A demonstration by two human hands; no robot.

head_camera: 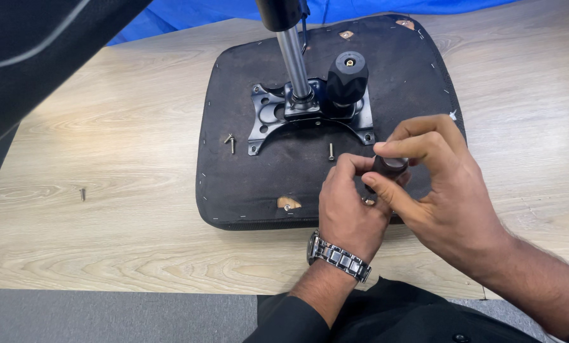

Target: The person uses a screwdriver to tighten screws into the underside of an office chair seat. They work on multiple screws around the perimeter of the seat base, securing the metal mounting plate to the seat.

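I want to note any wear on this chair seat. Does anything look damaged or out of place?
Yes. The black fabric of the seat underside is torn near its front edge, baring wood at a small hole, and again at the far edge. Loose screws lie on the table: a pair beside the seat, one farther left.

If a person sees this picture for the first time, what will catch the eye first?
First, the two hands: the left hand and right hand meet over a small dark cylindrical part, above the near edge of a black upturned seat cushion. Behind them, at the cushion's middle, stands a black metal plate with a shiny column and a black knob.
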